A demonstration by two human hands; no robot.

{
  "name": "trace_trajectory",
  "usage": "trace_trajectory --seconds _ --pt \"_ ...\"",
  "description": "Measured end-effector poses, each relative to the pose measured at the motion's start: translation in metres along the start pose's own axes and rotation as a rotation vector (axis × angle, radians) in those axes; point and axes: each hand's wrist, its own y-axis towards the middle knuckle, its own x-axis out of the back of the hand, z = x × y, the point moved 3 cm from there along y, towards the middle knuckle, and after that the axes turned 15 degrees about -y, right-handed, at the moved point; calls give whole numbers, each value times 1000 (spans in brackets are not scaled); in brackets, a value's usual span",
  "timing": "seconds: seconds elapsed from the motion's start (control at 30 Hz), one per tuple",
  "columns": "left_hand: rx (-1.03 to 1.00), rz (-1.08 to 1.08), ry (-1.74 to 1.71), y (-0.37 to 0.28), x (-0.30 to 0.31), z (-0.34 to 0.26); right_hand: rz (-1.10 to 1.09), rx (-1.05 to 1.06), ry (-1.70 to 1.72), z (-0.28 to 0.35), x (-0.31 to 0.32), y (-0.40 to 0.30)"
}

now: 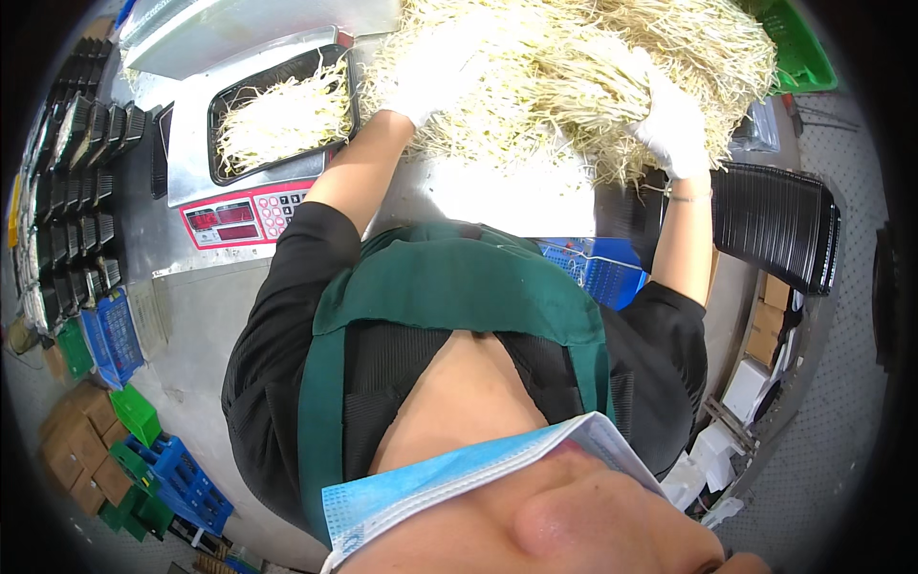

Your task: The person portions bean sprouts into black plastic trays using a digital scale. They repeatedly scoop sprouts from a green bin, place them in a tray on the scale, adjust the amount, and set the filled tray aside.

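A large heap of bean sprouts covers the far side of the metal work surface. In a white glove, my left hand lies against the heap's left part; glare washes out its fingers. My right hand, also gloved in white, curls around a bunch of sprouts at the heap's right side. Left of my left hand, a black plastic tray holds a portion of sprouts. That tray rests on a digital scale with a red-framed panel and a lit display.
Stacked black trays stand by my right forearm. More black trays are piled at far left. A green crate is behind the heap at right. A blue basket sits below the surface's front edge. Cardboard boxes stand lower left.
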Motion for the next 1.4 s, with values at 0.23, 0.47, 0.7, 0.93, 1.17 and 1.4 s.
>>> trace_trajectory --seconds 0.23,0.47,0.7,0.93,1.17,1.4 --pt "441 -368 -1188 -55 16 5 -201 359 125 122 -32 -34" --pt "504 88 -421 -129 54 -42 -101 477 488 152 -51 -21" --pt "154 347 -83 -154 18 -63 102 310 392 178 -47 -67" --pt "121 319 256 -129 9 -29 -48 253 201 176 -71 -52" --pt "76 15 -6 -129 23 -31 13 298 344 141 -48 -37" --pt "245 184 -93 -146 54 -41 189 175 259 90 -8 -22"
